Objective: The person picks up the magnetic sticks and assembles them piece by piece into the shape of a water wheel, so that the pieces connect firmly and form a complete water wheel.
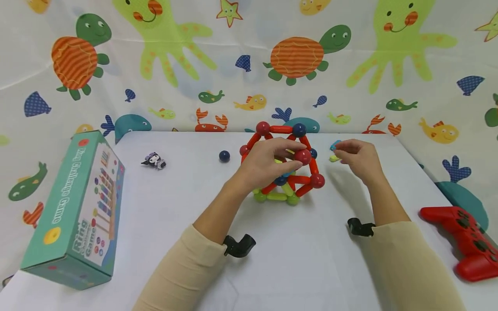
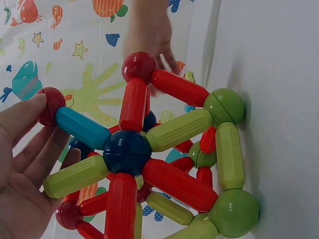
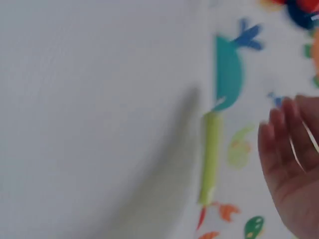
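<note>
Toy frame [image 1: 285,166]: red, green, teal rods w/ red, navy, green balls. Box [image 1: 74,211] teal. Gamepad [image 1: 464,237] red. Backdrop [image 1: 249,56]: sea-animal print.

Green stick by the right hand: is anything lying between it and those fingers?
Nothing visible. The green stick lies on bare white table, and the right hand hovers beside it with only open cloth between them.

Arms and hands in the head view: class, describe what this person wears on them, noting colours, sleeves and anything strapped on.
Both arms wear long beige sleeves that end at the wrists. The left hand and right hand are bare: no gloves, and no rings or watch can be seen. A small black camera mount sits under the left wrist, and a similar black mount sits at the right wrist.
</note>
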### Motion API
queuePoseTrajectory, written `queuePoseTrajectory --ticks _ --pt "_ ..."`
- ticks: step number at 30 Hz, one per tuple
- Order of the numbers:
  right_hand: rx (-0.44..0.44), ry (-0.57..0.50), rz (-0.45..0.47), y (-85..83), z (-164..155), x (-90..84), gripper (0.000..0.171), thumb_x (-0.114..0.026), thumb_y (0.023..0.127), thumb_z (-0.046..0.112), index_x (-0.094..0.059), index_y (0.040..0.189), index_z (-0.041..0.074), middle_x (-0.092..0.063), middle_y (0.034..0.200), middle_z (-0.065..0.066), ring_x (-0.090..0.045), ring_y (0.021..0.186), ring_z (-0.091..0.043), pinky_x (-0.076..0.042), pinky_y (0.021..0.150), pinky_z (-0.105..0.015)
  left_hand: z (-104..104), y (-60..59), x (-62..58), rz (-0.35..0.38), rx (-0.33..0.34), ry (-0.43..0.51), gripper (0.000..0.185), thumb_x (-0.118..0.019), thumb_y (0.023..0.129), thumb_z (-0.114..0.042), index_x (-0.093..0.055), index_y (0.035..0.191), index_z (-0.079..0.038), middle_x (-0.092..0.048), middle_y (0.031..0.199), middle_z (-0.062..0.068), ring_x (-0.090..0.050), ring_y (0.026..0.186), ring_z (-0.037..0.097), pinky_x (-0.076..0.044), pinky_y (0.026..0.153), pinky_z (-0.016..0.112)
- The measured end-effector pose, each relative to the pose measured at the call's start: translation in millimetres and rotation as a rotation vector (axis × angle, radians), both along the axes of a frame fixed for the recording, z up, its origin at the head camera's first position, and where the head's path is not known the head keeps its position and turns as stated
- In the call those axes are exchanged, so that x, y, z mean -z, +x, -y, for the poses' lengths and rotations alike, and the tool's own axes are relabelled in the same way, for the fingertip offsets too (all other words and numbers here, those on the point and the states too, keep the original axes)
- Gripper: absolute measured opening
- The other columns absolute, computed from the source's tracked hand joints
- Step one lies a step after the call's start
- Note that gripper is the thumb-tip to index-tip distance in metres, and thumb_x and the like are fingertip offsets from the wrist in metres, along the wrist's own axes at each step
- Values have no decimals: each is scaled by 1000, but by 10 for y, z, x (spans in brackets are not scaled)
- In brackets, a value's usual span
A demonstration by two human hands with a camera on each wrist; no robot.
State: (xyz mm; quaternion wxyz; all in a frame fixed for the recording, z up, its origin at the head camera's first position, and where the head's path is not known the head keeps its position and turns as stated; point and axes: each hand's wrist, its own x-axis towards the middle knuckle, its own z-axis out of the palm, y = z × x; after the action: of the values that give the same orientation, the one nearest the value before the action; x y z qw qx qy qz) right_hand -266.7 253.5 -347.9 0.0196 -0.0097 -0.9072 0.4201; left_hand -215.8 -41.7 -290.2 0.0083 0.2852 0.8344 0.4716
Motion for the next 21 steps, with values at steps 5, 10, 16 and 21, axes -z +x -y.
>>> queuePoseTrajectory --ticks 5,10,16,21 --pt "-62 481 84 -264 -144 174 41 -59 100 7 -60 141 3 -57 139 -29 -49 126 -50 -49 104 -62 11 -4 22 21 7 33 40 -77 94 -20 -70 134 -20 -74 123 -2 -72 106 11 -60 86 24" --pt "-162 665 133 -428 -129 201 40 -62 98 5 -65 138 5 -59 139 -29 -47 130 -52 -45 107 -66 3 -4 52 73 -4 54 40 -78 94 -21 -71 133 -23 -74 121 -4 -71 105 11 -60 86 25" --pt "-235 710 119 -479 -67 199 31 -66 97 6 -70 127 -3 -68 126 -26 -59 116 -44 -50 104 -60 16 -4 83 101 3 86 40 -77 94 -21 -71 134 -22 -74 123 -2 -71 107 12 -61 87 27" --pt "-218 500 112 -406 -152 197 36 -65 100 16 -64 129 -6 -66 120 -26 -58 110 -41 -55 97 -53 9 -19 66 88 11 99 40 -77 94 -21 -70 134 -21 -74 123 -2 -71 106 12 -61 87 27"
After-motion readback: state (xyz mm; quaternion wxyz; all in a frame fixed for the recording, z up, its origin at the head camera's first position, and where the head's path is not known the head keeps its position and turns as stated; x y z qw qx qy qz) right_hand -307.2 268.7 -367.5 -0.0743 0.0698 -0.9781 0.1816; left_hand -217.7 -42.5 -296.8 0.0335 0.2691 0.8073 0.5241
